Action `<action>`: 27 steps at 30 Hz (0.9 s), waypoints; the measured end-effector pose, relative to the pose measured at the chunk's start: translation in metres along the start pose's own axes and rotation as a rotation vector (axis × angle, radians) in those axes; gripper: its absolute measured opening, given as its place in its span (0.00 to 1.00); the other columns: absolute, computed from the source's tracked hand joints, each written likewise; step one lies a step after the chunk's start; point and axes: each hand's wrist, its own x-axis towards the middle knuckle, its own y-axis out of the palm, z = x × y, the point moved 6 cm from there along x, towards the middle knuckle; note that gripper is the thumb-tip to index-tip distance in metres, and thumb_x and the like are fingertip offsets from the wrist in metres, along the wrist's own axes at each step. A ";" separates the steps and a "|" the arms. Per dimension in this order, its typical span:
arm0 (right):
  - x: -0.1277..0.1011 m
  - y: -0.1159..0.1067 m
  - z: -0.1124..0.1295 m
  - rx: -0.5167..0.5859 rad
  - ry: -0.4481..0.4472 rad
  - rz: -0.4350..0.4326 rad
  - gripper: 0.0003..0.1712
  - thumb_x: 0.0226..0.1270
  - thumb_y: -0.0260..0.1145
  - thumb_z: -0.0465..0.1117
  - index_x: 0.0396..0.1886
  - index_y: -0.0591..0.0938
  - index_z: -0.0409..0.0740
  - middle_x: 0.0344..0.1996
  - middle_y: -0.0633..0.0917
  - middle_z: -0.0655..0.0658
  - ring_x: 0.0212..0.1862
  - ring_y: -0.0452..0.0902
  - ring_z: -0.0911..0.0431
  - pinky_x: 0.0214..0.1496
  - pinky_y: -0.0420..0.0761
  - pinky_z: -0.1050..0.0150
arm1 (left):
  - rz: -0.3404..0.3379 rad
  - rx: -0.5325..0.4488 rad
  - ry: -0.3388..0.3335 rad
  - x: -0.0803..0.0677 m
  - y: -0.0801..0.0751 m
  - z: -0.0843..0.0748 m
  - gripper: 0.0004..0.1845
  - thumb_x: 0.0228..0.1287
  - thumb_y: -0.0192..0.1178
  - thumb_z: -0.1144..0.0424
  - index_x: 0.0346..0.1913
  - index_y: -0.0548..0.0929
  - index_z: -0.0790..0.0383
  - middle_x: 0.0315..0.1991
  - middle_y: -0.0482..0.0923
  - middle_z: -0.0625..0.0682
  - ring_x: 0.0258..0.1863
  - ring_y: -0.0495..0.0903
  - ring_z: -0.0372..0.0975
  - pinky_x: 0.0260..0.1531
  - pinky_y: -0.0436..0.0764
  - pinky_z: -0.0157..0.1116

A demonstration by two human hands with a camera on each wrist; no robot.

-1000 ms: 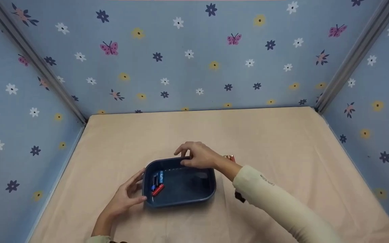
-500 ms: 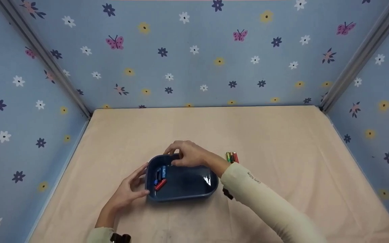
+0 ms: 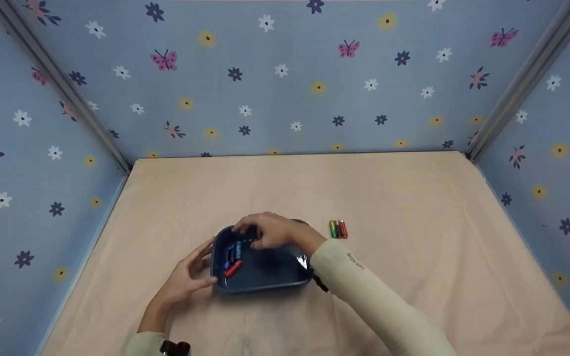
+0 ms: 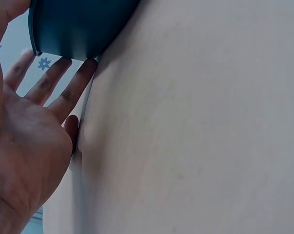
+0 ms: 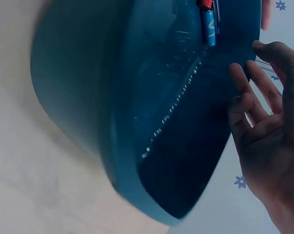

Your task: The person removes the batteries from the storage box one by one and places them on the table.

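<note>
dark blue tray [image 3: 265,284] sits on the table [image 3: 413,207], mid-front, with blue and red batteries [image 3: 232,258] lying at its left end. left hand [image 3: 186,279] rests against the tray's left wall, fingers straight and spread, holding nothing. right hand [image 3: 265,231] hovers over the tray's far-left part, fingers loosely bent; cannot tell whether it pinches anything. forearm reaches in from the lower right. three more batteries [image 3: 338,229] lie on the table just right of the tray.

Dark blue tray [image 3: 265,284] (blue, red batteries [image 3: 231,259] inside); floral blue walls [image 3: 285,89].
</note>
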 end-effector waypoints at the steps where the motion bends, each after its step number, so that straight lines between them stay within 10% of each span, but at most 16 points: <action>1: 0.001 0.002 -0.001 -0.003 0.002 0.005 0.33 0.77 0.72 0.32 0.79 0.80 0.48 0.72 0.86 0.39 0.56 0.88 0.44 0.61 0.88 0.56 | -0.001 0.001 0.001 0.000 0.000 0.000 0.51 0.72 0.74 0.71 0.92 0.59 0.55 0.88 0.65 0.69 0.81 0.74 0.69 0.72 0.73 0.20; 14: 0.015 0.026 -0.006 -0.017 0.014 0.059 0.34 0.77 0.73 0.33 0.80 0.79 0.49 0.75 0.85 0.40 0.55 0.86 0.47 0.58 0.86 0.60 | 0.000 0.003 0.001 -0.001 -0.001 0.000 0.51 0.73 0.73 0.72 0.92 0.59 0.53 0.88 0.65 0.68 0.81 0.74 0.67 0.73 0.72 0.20; 27: 0.014 0.037 -0.011 -0.120 0.040 0.082 0.35 0.77 0.72 0.36 0.82 0.79 0.53 0.78 0.83 0.46 0.80 0.79 0.48 0.87 0.76 0.48 | 0.007 -0.023 0.002 0.000 0.000 0.000 0.51 0.72 0.74 0.73 0.92 0.59 0.57 0.87 0.66 0.70 0.79 0.74 0.68 0.72 0.74 0.20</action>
